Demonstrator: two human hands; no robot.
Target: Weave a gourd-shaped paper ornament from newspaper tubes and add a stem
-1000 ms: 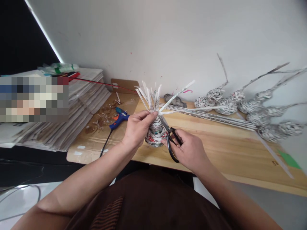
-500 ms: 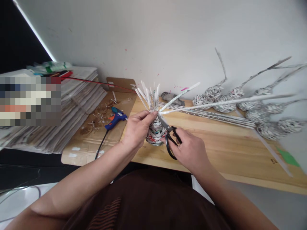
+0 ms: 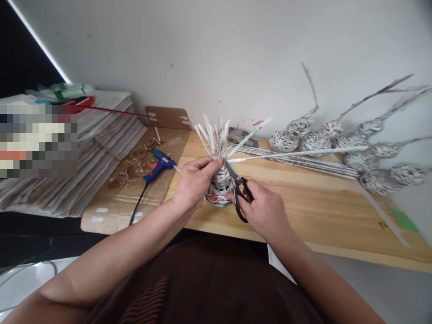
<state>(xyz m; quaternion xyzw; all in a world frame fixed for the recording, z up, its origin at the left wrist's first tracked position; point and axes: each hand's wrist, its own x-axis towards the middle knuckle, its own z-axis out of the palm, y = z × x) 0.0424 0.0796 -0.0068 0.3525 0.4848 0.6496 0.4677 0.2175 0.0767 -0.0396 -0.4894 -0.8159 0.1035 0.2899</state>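
Observation:
A gourd-shaped piece woven from rolled newspaper (image 3: 220, 191) stands upright at the front of the wooden table, its loose paper tubes (image 3: 212, 135) fanning out from the top. My left hand (image 3: 199, 177) pinches its neck where the tubes come out. Black-handled scissors (image 3: 240, 191) are in my right hand (image 3: 268, 204), fingers through the loops. Their blades point up and left, touching the neck close to my left thumb. One long paper tube (image 3: 297, 153) stretches right from that spot, and a shorter one slants up beside it. The blade tips are partly hidden.
Several finished woven gourds (image 3: 315, 141) with long stems line the wall at right. A bundle of paper tubes (image 3: 310, 166) lies behind my hands. A blue glue gun (image 3: 160, 166) rests on cardboard (image 3: 114, 207) at left, beside a tall newspaper stack (image 3: 101, 148).
The view has shifted slightly. The long tube's far end now sits further left and lower. Both hands keep their hold, with the scissors at the neck.

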